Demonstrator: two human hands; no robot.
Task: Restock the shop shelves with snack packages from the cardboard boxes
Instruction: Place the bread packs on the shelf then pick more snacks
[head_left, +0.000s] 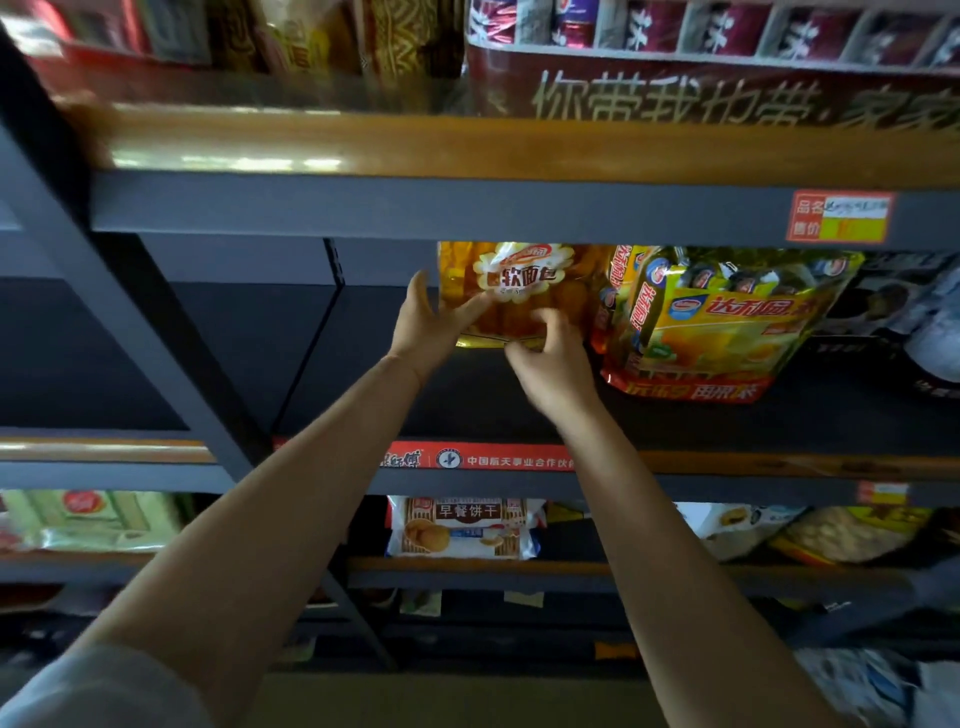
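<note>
An orange bread package stands upright at the back of the middle shelf. My left hand grips its lower left side, with the thumb across the front and the fingers raised along the left edge. My right hand pinches the package's bottom edge near the gold seam. Directly to its right stands a larger yellow snack bag, touching or almost touching the bread package. No cardboard box is in view.
The shelf space left of the bread package is dark, beside a slanted metal upright. Above runs a shelf front with a red price tag. A biscuit pack and other bags lie on the lower shelf.
</note>
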